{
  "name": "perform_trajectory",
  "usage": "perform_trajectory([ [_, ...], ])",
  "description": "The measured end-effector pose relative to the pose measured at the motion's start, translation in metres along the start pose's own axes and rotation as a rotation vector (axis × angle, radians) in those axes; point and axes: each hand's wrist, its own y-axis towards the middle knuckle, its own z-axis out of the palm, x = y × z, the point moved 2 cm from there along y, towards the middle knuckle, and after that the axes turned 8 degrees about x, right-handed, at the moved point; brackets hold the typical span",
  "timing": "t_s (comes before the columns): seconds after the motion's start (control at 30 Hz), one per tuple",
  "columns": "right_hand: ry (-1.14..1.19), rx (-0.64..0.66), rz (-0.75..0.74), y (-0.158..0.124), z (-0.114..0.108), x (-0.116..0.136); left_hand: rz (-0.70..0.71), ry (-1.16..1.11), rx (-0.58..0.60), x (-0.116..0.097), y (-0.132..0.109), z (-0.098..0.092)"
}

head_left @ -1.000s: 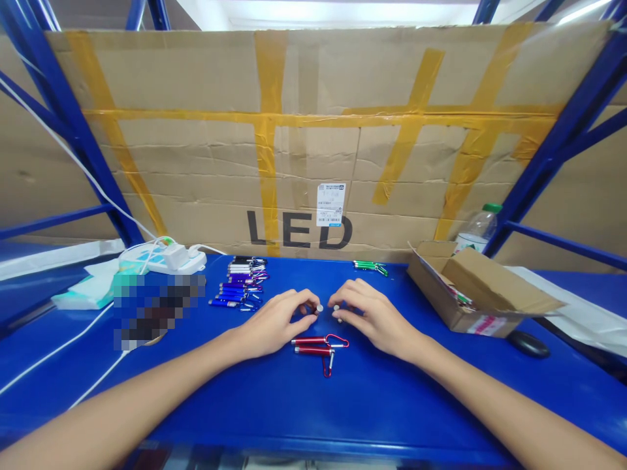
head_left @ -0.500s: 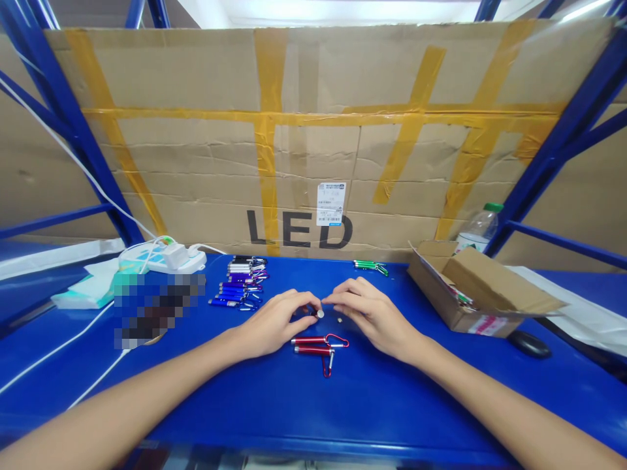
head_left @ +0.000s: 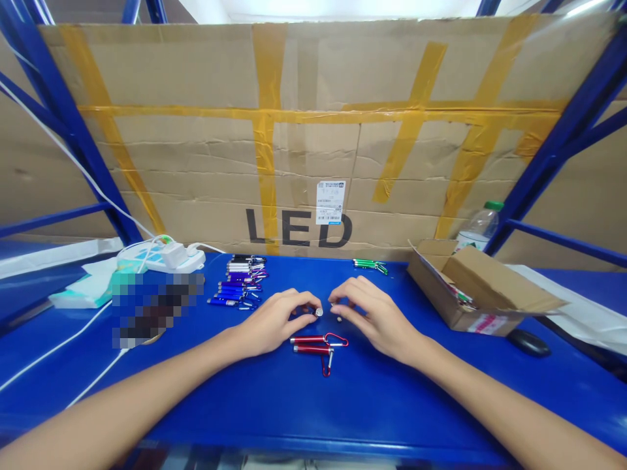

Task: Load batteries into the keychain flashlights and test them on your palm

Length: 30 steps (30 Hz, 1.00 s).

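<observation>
My left hand [head_left: 277,320] rests on the blue table [head_left: 313,398] with its fingers curled round a small dark piece that ends in a silver cap [head_left: 319,312]. My right hand [head_left: 375,313] lies just to its right, fingers bent and pinched near another tiny piece [head_left: 339,318] on the table. Two red keychain flashlights [head_left: 313,344] with red carabiner clips lie side by side just in front of both hands, untouched.
A pile of blue, purple and silver keychain flashlights [head_left: 238,281] lies at the back left. Green ones [head_left: 369,264] lie near the taped cardboard wall [head_left: 313,143]. An open cardboard box [head_left: 477,290], a bottle [head_left: 477,228], a black mouse [head_left: 528,343] and a power strip [head_left: 164,258] are also here.
My right hand drew back a little from my left hand, after reaching toward the silver-capped piece half a second ago. The red flashlights did not move.
</observation>
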Motion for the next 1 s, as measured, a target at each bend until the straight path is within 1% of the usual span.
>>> perform_trajectory([
  [0.17,-0.018,-0.011,-0.02,-0.0007,-0.0011,0.0025,0.053,0.016,-0.014,-0.0023,-0.0011,-0.0001],
  [0.37,0.007,0.001,-0.028,-0.0018,0.0006,0.0041,0.024,0.037,-0.042,-0.0015,-0.0001,-0.001],
  [0.5,0.011,-0.001,-0.023,-0.0017,0.0014,0.0055,0.004,0.034,-0.037,-0.0007,0.0001,-0.0006],
  [0.7,0.002,-0.006,-0.031,-0.0024,0.0017,0.0052,0.014,0.033,-0.028,-0.0023,0.0005,0.0005],
  [1.0,0.049,0.041,-0.042,-0.0025,0.0068,0.0043,0.025,0.032,-0.04,-0.0024,-0.0002,0.0008],
])
